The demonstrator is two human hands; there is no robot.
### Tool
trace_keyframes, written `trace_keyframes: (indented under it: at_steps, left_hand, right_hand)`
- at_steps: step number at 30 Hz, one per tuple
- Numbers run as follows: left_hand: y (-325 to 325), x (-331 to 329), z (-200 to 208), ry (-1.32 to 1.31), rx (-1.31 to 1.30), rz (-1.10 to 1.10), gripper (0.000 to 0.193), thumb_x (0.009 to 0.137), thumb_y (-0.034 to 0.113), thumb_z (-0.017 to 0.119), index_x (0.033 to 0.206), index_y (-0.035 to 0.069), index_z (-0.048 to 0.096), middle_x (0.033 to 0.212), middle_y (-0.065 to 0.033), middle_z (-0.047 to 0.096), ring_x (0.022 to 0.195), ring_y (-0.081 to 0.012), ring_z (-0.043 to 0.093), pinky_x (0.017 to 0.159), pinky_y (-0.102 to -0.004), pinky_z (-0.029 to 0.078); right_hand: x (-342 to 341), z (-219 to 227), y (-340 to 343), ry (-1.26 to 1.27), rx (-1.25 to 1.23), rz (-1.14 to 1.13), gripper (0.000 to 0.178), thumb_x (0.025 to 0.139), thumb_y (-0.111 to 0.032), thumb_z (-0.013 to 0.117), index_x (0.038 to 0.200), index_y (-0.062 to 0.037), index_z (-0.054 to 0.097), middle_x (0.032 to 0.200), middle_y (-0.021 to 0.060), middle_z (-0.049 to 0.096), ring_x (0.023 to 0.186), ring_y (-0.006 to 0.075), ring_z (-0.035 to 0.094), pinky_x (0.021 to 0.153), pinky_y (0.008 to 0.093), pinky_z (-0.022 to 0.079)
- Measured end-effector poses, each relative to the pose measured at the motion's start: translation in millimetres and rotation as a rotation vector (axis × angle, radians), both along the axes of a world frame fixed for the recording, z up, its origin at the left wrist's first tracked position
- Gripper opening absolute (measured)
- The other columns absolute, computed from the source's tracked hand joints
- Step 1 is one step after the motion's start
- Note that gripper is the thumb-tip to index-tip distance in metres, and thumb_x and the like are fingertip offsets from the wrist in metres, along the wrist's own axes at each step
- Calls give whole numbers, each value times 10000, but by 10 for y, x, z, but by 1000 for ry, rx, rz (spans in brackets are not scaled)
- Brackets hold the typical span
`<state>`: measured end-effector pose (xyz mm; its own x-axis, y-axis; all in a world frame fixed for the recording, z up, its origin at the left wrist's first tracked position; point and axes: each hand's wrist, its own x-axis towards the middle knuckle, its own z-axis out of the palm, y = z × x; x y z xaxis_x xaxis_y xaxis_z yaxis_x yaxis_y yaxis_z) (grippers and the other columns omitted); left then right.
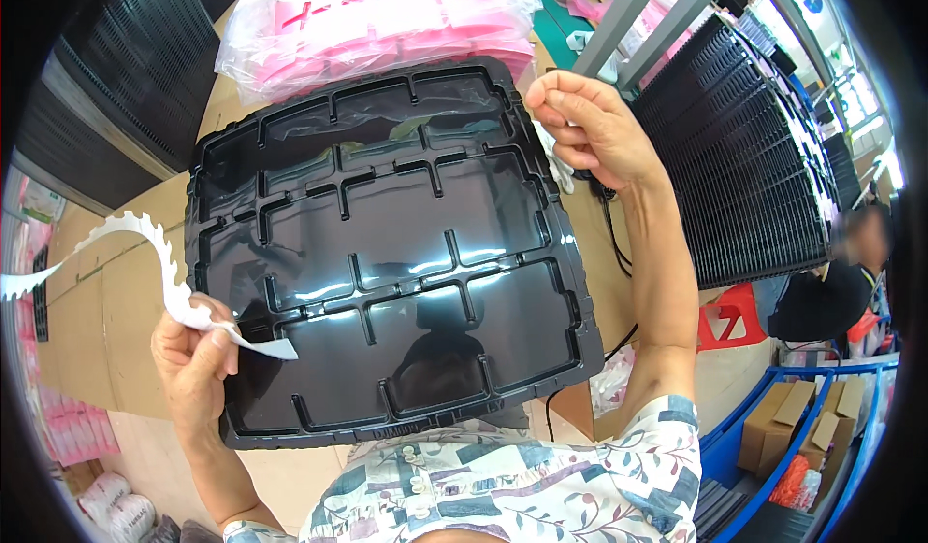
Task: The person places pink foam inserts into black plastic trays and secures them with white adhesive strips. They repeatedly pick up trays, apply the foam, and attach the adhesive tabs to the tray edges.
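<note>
A black plastic tray (416, 258) with moulded ridges and a notched rim lies in front of me. Over its near left part, my left hand (196, 359) pinches a white strip (273, 347) with a toothed edge between thumb and fingers. The strip's short end hangs over the tray, while the long part curls away to the left, out of the picture. By the tray's far right corner, my right hand (601, 129) is raised with thumb and fingertips pressed together. Whether something small sits in that pinch cannot be made out.
Pink sheets in clear plastic (377, 26) lie beyond the tray. Stacks of black trays stand at right (735, 157) and far left (135, 79). Cardboard (106, 301) covers the table. A black cable (615, 239) runs beside the tray. Cartons (773, 427) and a person (822, 301) are at right.
</note>
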<state>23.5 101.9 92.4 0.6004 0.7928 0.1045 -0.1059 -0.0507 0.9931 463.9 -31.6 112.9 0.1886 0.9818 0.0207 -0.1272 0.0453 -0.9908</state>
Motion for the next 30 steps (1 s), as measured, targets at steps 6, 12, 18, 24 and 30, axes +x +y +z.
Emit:
trace_keyframes:
  at_steps: [6, 12, 18, 24, 30]
  left_hand:
    - [-83, 310, 292, 49, -77, -31, 177, 914, 37, 611, 1084, 7, 571, 889, -76, 601, 515, -65, 495, 406, -190, 350]
    - [-395, 784, 430, -41, -288, -256, 138, 929, 53, 612, 1049, 28, 549, 822, -38, 584, 534, -75, 525, 414, -205, 387]
    - [-692, 786, 431, -95, -267, -337, 134, 948, 86, 636, 1051, 29, 573, 881, -64, 639, 658, -100, 630, 476, -220, 475]
    - [-871, 736, 346, -173, -188, -333, 197, 925, 78, 659, 1091, 21, 569, 925, -85, 653, 723, -120, 660, 537, -242, 526]
    - [-872, 605, 410, -135, -266, -376, 107, 935, 128, 641, 988, 38, 623, 805, -49, 656, 596, -88, 629, 426, -187, 425]
  right_hand:
    - [-140, -45, -146, 39, -27, 93, 406, 1049, -411, 459, 777, -110, 448, 680, -59, 331, 518, 12, 235, 393, 167, 257]
    - [-731, 214, -383, -32, 45, 68, 258, 1042, -266, 502, 880, -70, 546, 718, 11, 527, 473, -3, 321, 370, 166, 246]
    - [-1563, 337, -459, -660, 244, -3, 207, 916, -190, 669, 912, 14, 702, 667, -27, 580, 599, 50, 497, 521, 236, 404]
    - [-1926, 500, -515, -779, 178, -92, 183, 809, -174, 766, 899, -23, 718, 552, -31, 444, 528, 45, 414, 481, 254, 350]
    - [-2016, 449, -574, -774, 192, -93, 116, 808, -131, 727, 822, -26, 681, 554, -7, 455, 515, 58, 432, 474, 265, 367]
